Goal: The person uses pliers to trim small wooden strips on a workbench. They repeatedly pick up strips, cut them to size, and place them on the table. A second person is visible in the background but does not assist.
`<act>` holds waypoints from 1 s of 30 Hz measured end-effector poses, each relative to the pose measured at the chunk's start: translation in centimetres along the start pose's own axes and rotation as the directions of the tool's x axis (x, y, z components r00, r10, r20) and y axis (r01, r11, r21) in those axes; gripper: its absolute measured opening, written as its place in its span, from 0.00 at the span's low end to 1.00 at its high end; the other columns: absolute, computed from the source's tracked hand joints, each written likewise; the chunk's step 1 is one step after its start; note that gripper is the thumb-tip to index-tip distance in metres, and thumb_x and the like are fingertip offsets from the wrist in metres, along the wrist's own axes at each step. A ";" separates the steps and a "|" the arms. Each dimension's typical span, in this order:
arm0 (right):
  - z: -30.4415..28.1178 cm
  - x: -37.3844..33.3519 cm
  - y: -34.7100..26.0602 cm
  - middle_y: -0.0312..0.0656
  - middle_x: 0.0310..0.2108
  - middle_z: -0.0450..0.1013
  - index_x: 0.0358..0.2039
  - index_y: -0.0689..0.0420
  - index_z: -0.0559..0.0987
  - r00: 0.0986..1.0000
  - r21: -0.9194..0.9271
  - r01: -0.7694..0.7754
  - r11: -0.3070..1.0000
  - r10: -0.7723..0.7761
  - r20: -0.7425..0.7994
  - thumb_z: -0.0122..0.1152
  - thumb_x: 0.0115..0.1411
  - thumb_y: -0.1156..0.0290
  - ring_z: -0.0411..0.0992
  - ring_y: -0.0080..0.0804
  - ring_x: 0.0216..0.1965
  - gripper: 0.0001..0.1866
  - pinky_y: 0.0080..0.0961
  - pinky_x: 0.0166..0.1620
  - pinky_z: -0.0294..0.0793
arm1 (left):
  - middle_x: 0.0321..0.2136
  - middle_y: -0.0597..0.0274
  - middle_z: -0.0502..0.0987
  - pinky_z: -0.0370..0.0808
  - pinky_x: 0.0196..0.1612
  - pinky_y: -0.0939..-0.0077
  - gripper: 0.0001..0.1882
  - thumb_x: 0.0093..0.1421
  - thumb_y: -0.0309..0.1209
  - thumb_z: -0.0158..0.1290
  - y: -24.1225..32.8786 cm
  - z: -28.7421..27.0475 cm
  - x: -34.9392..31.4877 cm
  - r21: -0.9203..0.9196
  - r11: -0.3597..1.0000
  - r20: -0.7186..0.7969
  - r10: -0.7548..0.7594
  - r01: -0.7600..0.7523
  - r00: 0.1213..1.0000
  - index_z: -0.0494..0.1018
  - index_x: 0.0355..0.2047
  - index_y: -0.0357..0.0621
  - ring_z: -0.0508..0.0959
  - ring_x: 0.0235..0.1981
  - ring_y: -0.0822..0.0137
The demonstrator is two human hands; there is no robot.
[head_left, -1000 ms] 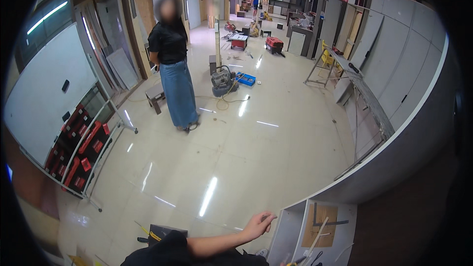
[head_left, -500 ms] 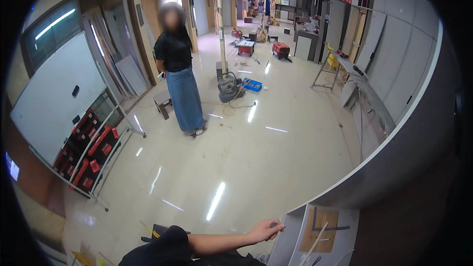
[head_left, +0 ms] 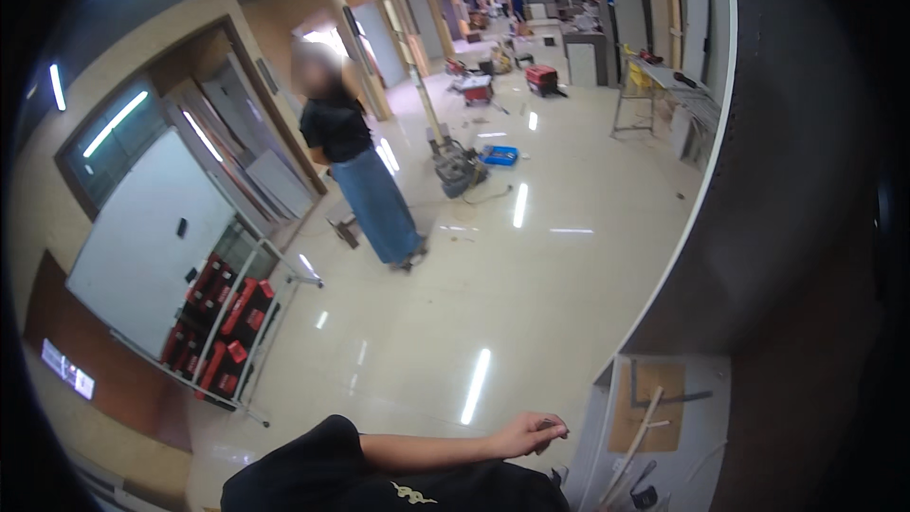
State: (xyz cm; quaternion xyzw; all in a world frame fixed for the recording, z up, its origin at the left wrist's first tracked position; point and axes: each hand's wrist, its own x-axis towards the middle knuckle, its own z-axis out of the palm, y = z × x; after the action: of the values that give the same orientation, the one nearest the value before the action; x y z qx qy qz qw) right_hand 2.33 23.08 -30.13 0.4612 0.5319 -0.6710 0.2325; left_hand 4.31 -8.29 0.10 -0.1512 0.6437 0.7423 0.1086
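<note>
Since the dark piece [head_left: 546, 425] looks small, the left hand [head_left: 529, 436] apparently pinches it between curled fingers, left of the cardboard [head_left: 622, 422]

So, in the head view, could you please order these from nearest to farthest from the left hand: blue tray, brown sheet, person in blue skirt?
1. Brown sheet, just right of the left hand.
2. Person in blue skirt, ahead on the left.
3. Blue tray, farther ahead than the person.

A workshop — compressor [head_left: 459, 171], red-and-black toolboxes [head_left: 250, 301], leaning panels [head_left: 280, 188] show it.
</note>
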 end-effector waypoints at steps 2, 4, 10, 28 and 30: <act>-1.3 1.5 -0.3 0.45 0.44 0.71 0.48 0.59 0.71 1.000 0.015 -0.012 1.000 0.012 -0.025 0.53 0.61 0.57 0.69 0.43 0.45 0.21 0.43 0.46 0.68 | 0.16 0.71 0.66 0.63 0.21 0.82 0.15 0.68 0.40 0.46 0.0 1.2 0.6 -0.005 1.000 -0.029 0.024 -0.024 0.999 0.73 0.39 0.40 0.65 0.18 0.80; -2.4 3.0 -0.4 0.45 0.45 0.70 0.49 0.59 0.71 0.999 0.034 -0.025 0.999 0.026 -0.038 0.53 0.62 0.57 0.69 0.44 0.46 0.21 0.43 0.47 0.68 | 0.18 0.70 0.68 0.64 0.23 0.83 0.14 0.69 0.39 0.46 -0.7 1.4 0.7 -0.003 1.000 -0.065 0.021 -0.022 0.998 0.73 0.39 0.40 0.66 0.19 0.79; -6.9 6.4 1.0 0.45 0.48 0.70 0.51 0.59 0.69 0.995 0.089 -0.054 0.995 0.062 -0.085 0.51 0.62 0.57 0.68 0.45 0.49 0.22 0.45 0.49 0.68 | 0.20 0.70 0.70 0.68 0.26 0.83 0.14 0.68 0.38 0.47 -4.4 1.0 -0.8 -0.098 0.991 -0.193 -0.107 0.089 0.975 0.73 0.39 0.38 0.69 0.21 0.79; -9.5 14.9 6.0 0.50 0.52 0.71 0.58 0.61 0.67 0.763 0.433 -0.135 0.891 0.373 -0.528 0.58 0.58 0.55 0.73 0.45 0.48 0.32 0.43 0.47 0.73 | 0.13 0.70 0.63 0.54 0.17 0.84 0.13 0.68 0.36 0.46 -3.3 4.3 1.8 -0.014 0.993 -0.295 -0.113 0.114 0.949 0.70 0.33 0.39 0.60 0.13 0.79; -11.0 16.0 7.1 0.51 0.52 0.71 0.59 0.61 0.67 0.743 0.387 -0.063 0.920 0.302 -0.597 0.60 0.58 0.56 0.73 0.46 0.48 0.33 0.42 0.46 0.74 | 0.13 0.70 0.63 0.54 0.17 0.84 0.13 0.68 0.37 0.46 -2.7 5.3 2.8 0.024 0.993 -0.254 -0.104 0.114 0.961 0.70 0.33 0.39 0.60 0.13 0.79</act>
State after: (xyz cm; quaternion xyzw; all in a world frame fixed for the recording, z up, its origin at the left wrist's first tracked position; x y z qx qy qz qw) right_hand 4.69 33.83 -47.59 0.7473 0.4055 -0.5262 0.0169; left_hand 2.24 -2.78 -2.74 -0.2777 0.6572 0.6972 0.0695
